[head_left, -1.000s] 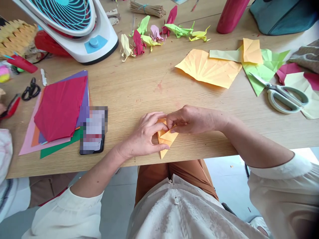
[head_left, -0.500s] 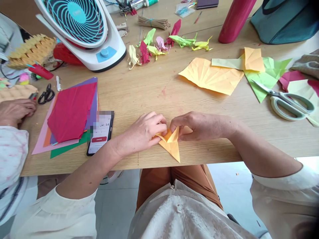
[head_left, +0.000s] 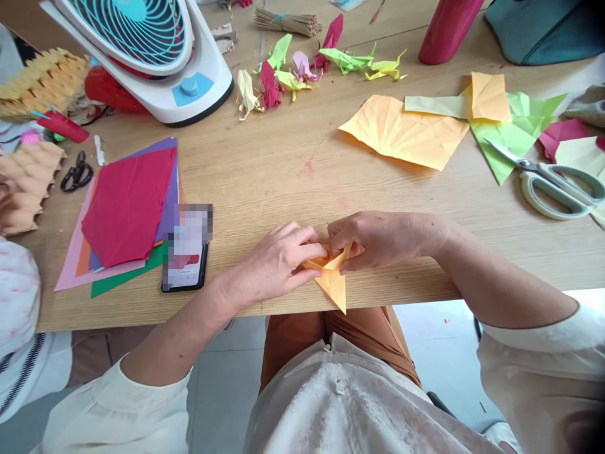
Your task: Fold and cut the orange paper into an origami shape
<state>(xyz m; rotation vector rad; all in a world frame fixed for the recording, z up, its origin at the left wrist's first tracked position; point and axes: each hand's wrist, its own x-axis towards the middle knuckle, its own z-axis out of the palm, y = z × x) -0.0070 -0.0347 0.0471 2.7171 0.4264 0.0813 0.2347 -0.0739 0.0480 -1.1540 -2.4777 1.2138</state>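
Note:
A small folded piece of orange origami paper [head_left: 334,287] lies near the table's front edge, one sharp corner pointing toward me. My left hand [head_left: 288,261] grips its left side, fingers over the top and thumb along the near fold. On the other side my right hand [head_left: 373,243] pinches a raised flap, with the fingers bent down into the fold. The fingertips and the far part of the paper are partly hidden. A phone [head_left: 189,249] rests left of my left hand.
Coloured sheets [head_left: 127,205] are stacked on the left, near black scissors [head_left: 76,173] and a fan [head_left: 193,91]. Several folded paper animals [head_left: 271,85] stand at the back. On the right lie a creased orange sheet [head_left: 401,135], green paper [head_left: 524,129] and large scissors [head_left: 558,189].
My right fingers have pushed further into the fold, and my left fingers have shifted over the paper. The view has tilted slightly downward. The neighbour's hand at left has left its earlier place.

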